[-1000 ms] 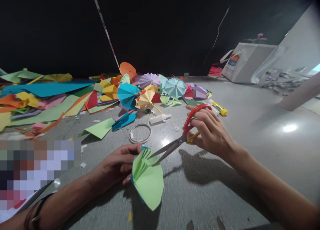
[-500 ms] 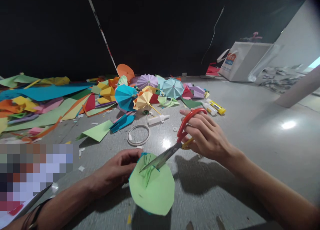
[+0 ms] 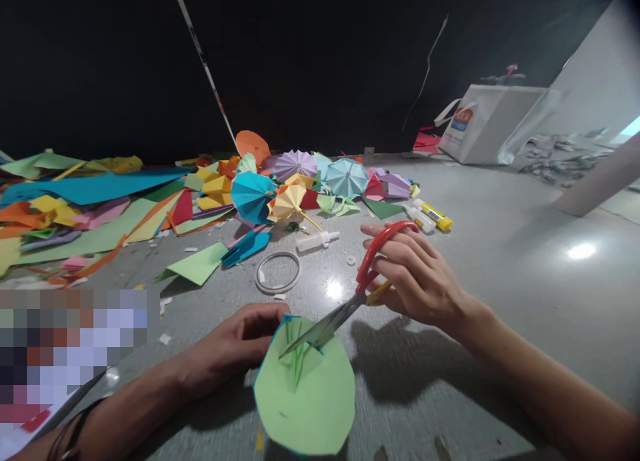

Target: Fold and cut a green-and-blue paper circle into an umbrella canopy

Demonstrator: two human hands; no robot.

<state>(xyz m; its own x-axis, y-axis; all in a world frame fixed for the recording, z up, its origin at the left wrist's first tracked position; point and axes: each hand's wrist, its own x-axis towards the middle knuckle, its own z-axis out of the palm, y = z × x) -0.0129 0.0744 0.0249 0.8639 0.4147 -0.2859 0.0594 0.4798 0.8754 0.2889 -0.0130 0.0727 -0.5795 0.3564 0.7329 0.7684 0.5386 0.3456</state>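
Observation:
My left hand (image 3: 235, 347) grips a folded green paper piece (image 3: 306, 394) with a blue back, held low in front of me. Its top edge is pleated and slit. My right hand (image 3: 420, 277) is closed through the handles of red scissors (image 3: 350, 294). The blades point down-left and their tips rest in the pleated top of the green paper.
Several small paper umbrellas (image 3: 295, 181) lie in a heap at the back of the grey table (image 3: 500, 301). Coloured paper sheets (image 3: 95, 207) cover the left. A tape ring (image 3: 277, 271), a white glue bottle (image 3: 317, 240), a yellow glue stick (image 3: 434, 215) and a white bag (image 3: 487, 124) are nearby.
The green paper has turned to face me more fully and dropped lower. The scissor blades moved from its upper right edge into the pleated top.

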